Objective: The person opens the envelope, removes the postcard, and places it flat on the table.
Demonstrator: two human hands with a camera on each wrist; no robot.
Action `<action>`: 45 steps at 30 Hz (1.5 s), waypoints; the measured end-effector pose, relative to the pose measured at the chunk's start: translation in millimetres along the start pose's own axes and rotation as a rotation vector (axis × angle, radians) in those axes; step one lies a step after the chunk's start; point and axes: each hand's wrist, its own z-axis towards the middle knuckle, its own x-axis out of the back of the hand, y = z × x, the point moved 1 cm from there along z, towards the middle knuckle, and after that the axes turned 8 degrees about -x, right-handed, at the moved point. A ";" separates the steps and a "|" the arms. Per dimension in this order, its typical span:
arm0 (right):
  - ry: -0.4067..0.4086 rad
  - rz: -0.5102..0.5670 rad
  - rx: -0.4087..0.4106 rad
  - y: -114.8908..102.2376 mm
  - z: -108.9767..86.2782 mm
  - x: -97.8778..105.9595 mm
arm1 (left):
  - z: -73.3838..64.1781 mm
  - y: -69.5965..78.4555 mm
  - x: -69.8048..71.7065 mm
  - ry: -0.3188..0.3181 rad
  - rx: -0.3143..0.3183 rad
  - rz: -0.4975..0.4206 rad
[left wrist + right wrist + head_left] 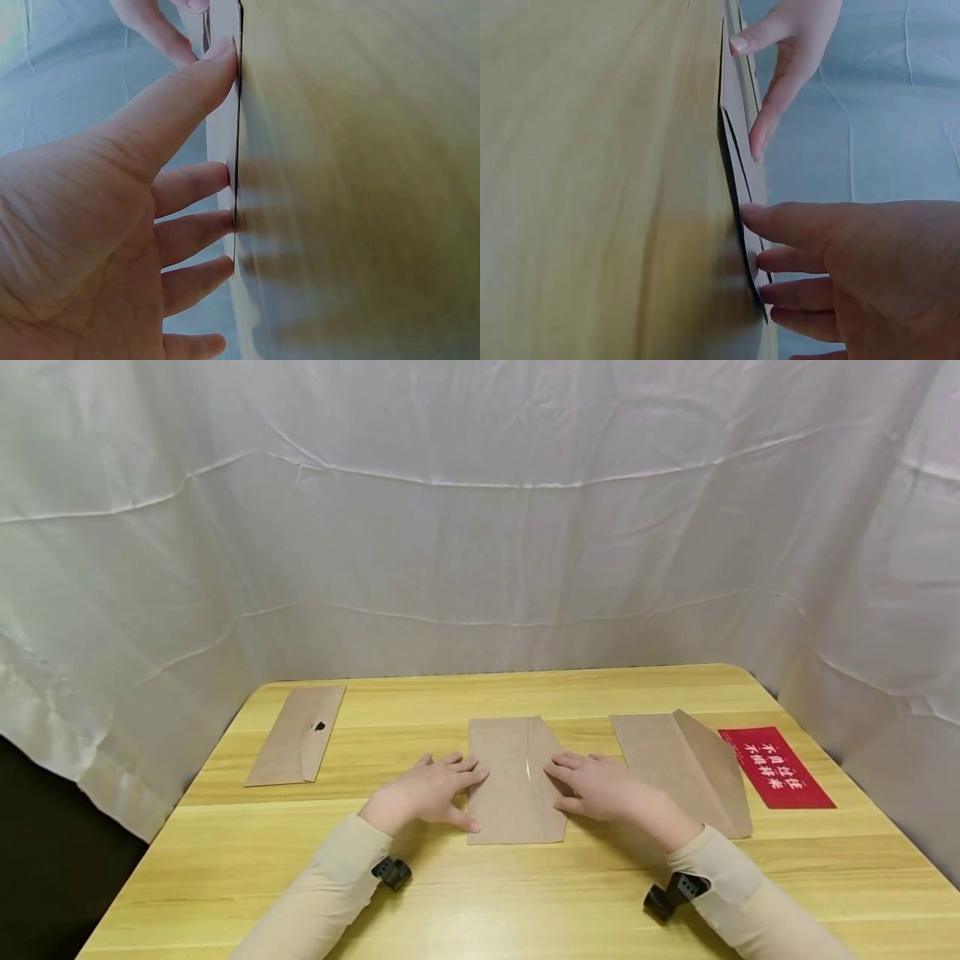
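A brown paper envelope (497, 781) lies flat on the wooden table in the middle, its flap folded out toward the right. My left hand (429, 793) rests on its left edge, fingers spread and thumb near the lower corner. On the flap side, the fingertips of my right hand (603, 789) touch the right edge. In the left wrist view, the left thumb (180, 101) lies over the envelope's rim with the fingers straight. From the right wrist, the right fingers (799, 294) are at the flap, which stands slightly raised off the table.
A second brown envelope (656, 747) with its flap out lies to the right, beside a red card (776, 768) with white characters. Another brown envelope (292, 735) with a small dark mark lies at the far left. White curtains (480, 543) hang behind the table.
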 end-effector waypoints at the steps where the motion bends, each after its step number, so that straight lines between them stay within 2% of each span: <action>1: -0.008 0.019 -0.001 1.4 0.9 -0.5 | 0.2 -0.2 -0.2 0.000 0.000 0.000; 9: -0.040 0.111 0.032 11.9 14.6 -3.7 | -0.3 -0.7 -1.1 0.006 0.001 0.001; 16: -0.086 0.138 0.009 15.9 29.4 -1.7 | 0.2 0.0 -0.3 0.005 -0.005 0.000; 20: -0.111 0.136 0.001 17.5 33.3 -3.2 | 0.7 0.8 -0.9 0.010 -0.007 0.030; 23: -0.101 0.134 0.012 18.9 33.9 -4.2 | 1.9 3.9 -0.9 0.025 -0.032 0.072; 30: -0.080 0.135 0.031 22.3 32.2 -5.1 | 10.1 22.5 0.9 0.031 -0.127 0.140; 35: -0.076 0.144 0.026 23.2 31.9 -4.9 | 22.3 39.5 3.5 0.013 -0.179 0.169; 39: -0.079 0.152 0.024 23.8 32.5 -5.6 | 32.5 52.4 5.5 0.023 -0.225 0.209; 42: -0.082 0.147 0.024 24.6 32.8 -6.3 | 39.5 59.3 7.7 0.032 -0.234 0.234; 45: -0.079 0.144 0.025 25.1 32.4 -6.5 | 45.7 63.5 10.1 0.020 -0.216 0.237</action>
